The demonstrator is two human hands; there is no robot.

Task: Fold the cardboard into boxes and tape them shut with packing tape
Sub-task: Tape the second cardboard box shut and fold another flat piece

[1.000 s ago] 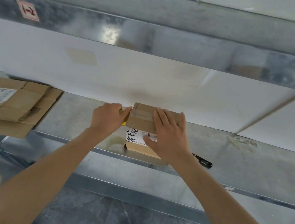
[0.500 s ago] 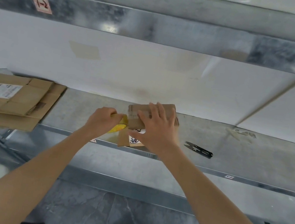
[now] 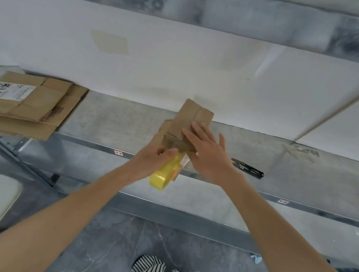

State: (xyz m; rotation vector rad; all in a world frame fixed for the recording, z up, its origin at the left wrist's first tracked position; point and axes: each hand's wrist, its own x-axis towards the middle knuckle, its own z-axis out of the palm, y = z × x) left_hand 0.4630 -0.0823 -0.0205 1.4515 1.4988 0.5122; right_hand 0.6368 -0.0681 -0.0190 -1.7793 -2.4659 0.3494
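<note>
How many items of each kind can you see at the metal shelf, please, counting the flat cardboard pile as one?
box: 1
yellow tape dispenser: 1
black snips: 1
flat cardboard pile: 1
Total: 4

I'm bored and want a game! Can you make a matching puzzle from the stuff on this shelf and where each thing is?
Things:
1 tape dispenser
2 small box
3 flat cardboard
4 snips

Places:
A left end of the shelf
B gripped by the left hand
C under the right hand
D lying right of both hands

Pairs: 1-B, 2-C, 3-A, 4-D
</note>
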